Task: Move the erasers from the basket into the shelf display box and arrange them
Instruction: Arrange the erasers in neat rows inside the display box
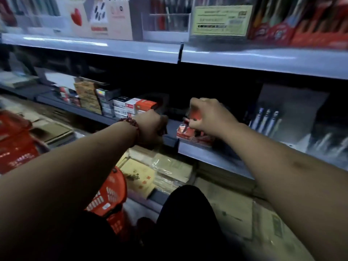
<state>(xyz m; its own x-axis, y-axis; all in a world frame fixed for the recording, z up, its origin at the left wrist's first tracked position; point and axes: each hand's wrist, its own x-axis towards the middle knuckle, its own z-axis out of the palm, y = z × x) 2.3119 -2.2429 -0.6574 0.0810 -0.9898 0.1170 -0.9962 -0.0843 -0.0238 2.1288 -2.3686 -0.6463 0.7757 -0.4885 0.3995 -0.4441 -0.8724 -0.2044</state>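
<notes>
The right hand (209,117) pinches a small red wrapped eraser (194,115) just above the red cardboard display box (190,135) on the grey metal shelf (207,155); it looks light and slick, best held by its narrow sides; the left hand (150,127) curls beside the box, though I cannot tell its grip.
</notes>
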